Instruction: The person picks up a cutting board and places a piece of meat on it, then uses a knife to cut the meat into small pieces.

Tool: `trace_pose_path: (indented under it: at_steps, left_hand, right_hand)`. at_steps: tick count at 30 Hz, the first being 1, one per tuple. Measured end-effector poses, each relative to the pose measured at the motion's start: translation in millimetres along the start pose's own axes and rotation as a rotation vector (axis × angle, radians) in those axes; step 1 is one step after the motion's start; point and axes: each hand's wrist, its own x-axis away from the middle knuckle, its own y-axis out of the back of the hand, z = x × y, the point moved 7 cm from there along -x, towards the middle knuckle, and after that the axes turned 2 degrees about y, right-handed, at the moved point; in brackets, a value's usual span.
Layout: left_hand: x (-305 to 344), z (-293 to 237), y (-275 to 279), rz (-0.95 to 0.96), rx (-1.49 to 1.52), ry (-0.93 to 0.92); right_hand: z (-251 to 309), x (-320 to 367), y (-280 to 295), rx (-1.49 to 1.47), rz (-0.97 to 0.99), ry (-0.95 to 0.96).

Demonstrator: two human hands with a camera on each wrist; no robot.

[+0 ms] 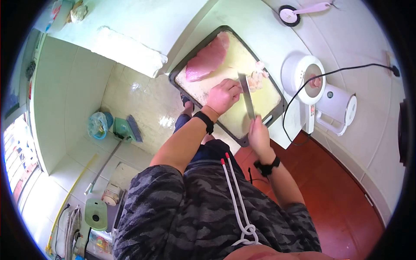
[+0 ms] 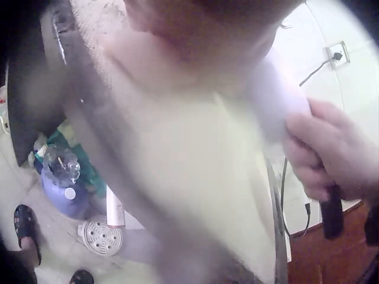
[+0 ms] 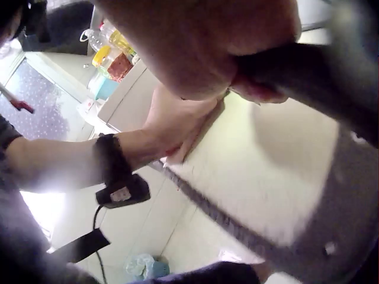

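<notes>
A dark-rimmed cutting board lies on the pale counter. A large pink slab of raw meat rests at its far end, and several small cut pieces lie beside the knife blade. My right hand grips the knife handle at the board's near edge. My left hand, fingers curled, presses on the board just left of the blade; what lies under it is hidden. In the right wrist view, the right hand wraps the handle, with the left hand beyond.
A white round appliance and a white kettle stand right of the board, with a black cord running to the wall. A pink-handled roller lies farther back. Below on the floor are a broom with dustpan and a bag.
</notes>
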Motion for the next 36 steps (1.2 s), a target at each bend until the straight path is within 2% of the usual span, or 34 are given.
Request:
trace_pose_path:
  at_steps: [3, 6, 8, 10, 13, 14, 18, 21, 27, 31, 33, 36]
  left_hand:
    - [1, 2, 0, 0.011, -0.009, -0.004]
    - [1, 5, -2, 0.006, -0.026, 0.016]
    - [0, 2, 0, -0.003, -0.011, 0.027]
    - [0, 2, 3, -0.013, 0.007, 0.037]
    - [0, 4, 2, -0.005, 0.004, 0.031]
    - [2, 4, 1, -0.012, 0.012, 0.023]
    - [7, 7, -2, -0.002, -0.018, 0.03]
    - [7, 5, -1, 0.028, -0.022, -0.012]
    - [5, 0, 3, -0.01, -0.005, -0.015]
    - [12, 2, -1, 0.001, -0.007, -0.001]
    - [13, -1, 0, 0.012, -0.011, -0.019]
    - [10, -4, 3, 0.001, 0.003, -0.064]
  right_hand:
    - [37, -60, 15, 0.028, -0.143, 0.139]
    - [53, -85, 22, 0.037, -0.116, 0.09]
    - [40, -60, 19, 0.029, -0.146, 0.124]
    - [13, -18, 7, 0.052, -0.059, 0.022]
    - [4, 3, 4, 0.019, -0.062, 0.001]
    - [4, -7, 1, 0.019, -0.064, -0.003]
    - [63, -85, 20, 0.021, -0.175, 0.159]
    - [60, -85, 20, 0.016, -0.186, 0.137]
    - [-1, 14, -2, 0.014, -0.053, -0.009]
    - [17, -30, -1, -0.005, -0.114, 0.028]
    - [40, -59, 9, 0.041, -0.193, 0.131]
    - [43, -58, 19, 0.0, -0.193, 0.102]
